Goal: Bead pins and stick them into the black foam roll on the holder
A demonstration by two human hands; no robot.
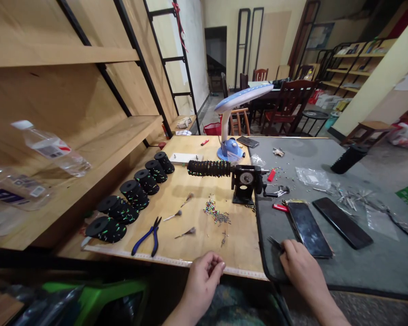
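The right hand (301, 267) lay on the near edge of a gray mat (294, 151), and its fingers (289, 249) pinched a thin dark stick (275, 244). Just to the right of that hand was a shiny phone (309, 230), and beside the phone lay a black slab (342, 222). A red lighter (280, 207) sat just past the phone. The left hand (201, 281) was at the near edge of a wooden board (217, 246), with its fingers curled and their tips pressed together. I could not tell if they held anything. A long ruler (139, 258) ran along that edge of the board. Farther in, a small heap of colored pins (216, 213) lay on the wood, and blue pliers (147, 237) lay to the left of it. A row of black rolls (134, 194) with bright specks stood on the left side of the board. A metal clamp (246, 180) stood at the right edge of the board and held one more black roll (209, 168) out to the left. A blue lamp (229, 147) stood at the far side.
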